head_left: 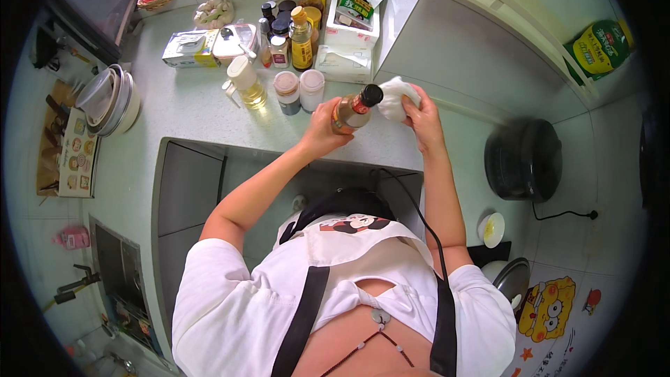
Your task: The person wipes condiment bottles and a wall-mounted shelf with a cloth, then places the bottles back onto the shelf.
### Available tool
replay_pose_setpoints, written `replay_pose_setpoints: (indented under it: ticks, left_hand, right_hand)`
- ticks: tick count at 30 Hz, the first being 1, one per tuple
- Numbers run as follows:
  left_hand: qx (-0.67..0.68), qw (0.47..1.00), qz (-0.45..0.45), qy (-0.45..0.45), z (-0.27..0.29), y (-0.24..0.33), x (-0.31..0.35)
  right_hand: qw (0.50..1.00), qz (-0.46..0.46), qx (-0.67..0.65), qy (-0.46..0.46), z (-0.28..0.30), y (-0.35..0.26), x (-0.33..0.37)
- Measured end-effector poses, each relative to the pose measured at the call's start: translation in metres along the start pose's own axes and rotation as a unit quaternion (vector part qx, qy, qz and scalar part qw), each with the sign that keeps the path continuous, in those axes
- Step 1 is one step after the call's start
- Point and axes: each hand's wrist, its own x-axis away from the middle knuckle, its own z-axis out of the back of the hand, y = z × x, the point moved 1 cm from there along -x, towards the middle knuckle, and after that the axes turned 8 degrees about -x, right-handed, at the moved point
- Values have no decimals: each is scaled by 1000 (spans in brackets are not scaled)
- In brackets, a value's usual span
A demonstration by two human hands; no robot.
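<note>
My left hand grips a brown sauce bottle with a black cap, held tilted over the light counter. My right hand holds a crumpled white cloth pressed against the bottle's capped top. Both hands are above the counter's front edge, just in front of two small white-lidded jars.
At the back of the counter stand several condiment bottles, a clear oil jug, white boxes and a carton. Stacked bowls sit at left. A black rice cooker stands at right. A sink is at lower left.
</note>
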Motion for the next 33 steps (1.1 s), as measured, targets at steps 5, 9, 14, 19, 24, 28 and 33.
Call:
replay_pose_setpoints:
  ticks: [5,9,14,19,24,28,33]
  left_hand:
    - [-7,1000,-4,9,-1,-47,12]
    - [67,997,36,6,4,-49,16]
    - [98,994,42,-8,10,-60,15]
    - [29,999,17,17,13,-76,14]
    - [78,997,-17,-4,15,-79,10]
    - [101,995,-19,-4,19,-75,11]
    - [124,992,-25,-24,20,-77,12]
  right_hand:
    - [993,77,83,15,-42,0,-13]
    - [977,182,113,0,-60,4,-12]
    - [942,258,214,-18,-87,2,-10]
    - [871,346,346,-52,-109,6,-2]
    - [850,334,368,-172,-117,6,10]
    - [877,287,333,-196,-116,17,-3]
    - [847,301,423,-112,-130,27,-1]
